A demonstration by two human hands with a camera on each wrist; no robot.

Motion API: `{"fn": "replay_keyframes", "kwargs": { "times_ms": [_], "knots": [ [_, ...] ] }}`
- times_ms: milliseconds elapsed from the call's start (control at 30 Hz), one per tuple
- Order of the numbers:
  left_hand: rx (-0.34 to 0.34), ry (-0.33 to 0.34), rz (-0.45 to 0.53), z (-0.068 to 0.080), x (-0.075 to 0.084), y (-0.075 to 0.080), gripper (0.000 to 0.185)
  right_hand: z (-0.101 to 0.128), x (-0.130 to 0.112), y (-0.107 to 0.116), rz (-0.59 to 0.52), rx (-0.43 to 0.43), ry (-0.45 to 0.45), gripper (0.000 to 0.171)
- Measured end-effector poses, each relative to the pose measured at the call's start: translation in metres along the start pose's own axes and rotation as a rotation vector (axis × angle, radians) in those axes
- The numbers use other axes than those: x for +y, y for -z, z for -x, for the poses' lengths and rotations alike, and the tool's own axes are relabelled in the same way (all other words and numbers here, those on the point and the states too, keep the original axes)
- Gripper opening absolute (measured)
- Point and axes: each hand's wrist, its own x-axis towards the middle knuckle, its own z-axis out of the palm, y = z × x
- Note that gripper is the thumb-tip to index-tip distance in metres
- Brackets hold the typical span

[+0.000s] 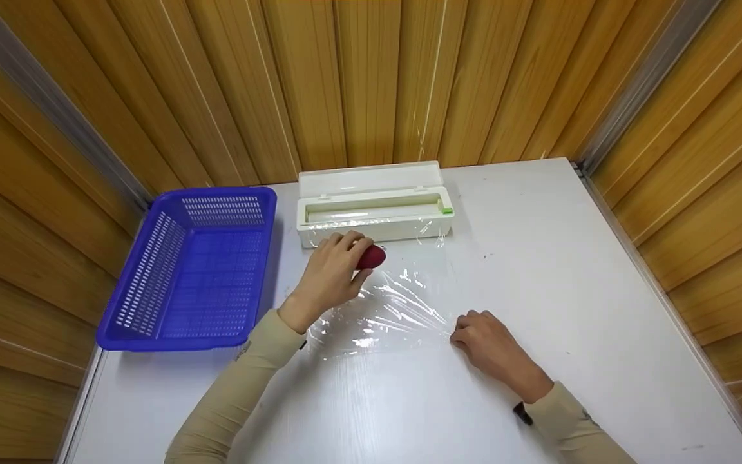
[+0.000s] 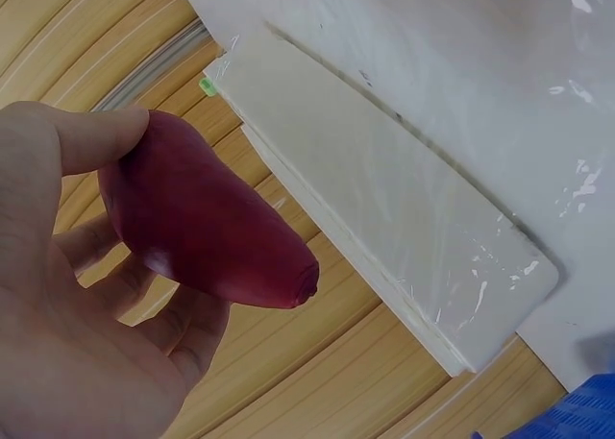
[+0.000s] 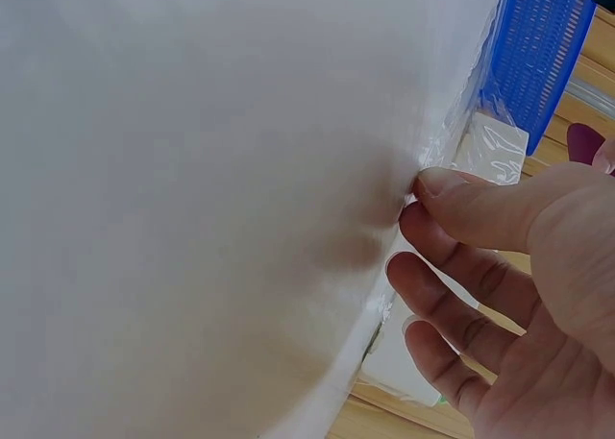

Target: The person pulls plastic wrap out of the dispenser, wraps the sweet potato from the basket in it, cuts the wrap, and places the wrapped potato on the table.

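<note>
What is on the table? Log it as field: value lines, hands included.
left hand: grips a dark red sweet potato
right hand: pinches the near right edge of the cling film sheet
cling film sheet: spread on the white table, running from the dispenser
cling film dispenser: white, lid open, at the table's far edge
blue basket: left of the dispenser

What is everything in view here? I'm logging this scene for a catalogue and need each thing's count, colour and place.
sweet potato: one, dark red, in the left hand, over the film
cling film sheet: one, clear, on the table before the dispenser
dispenser box: one, white, lid open, at the table's back
basket: one, blue, at the table's left
table: one, white
left hand: grips the sweet potato
right hand: fingertips on the film's edge
</note>
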Motion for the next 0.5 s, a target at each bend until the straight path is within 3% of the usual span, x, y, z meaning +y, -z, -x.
{"fn": "replay_keyframes", "kwargs": {
  "times_ms": [500],
  "knots": [
    [0.001,-0.005,-0.006,0.0013,0.0043,-0.0089,0.049,-0.0003,0.0000,0.0015,-0.005,-0.017,-0.007,0.015]
  ]
}}
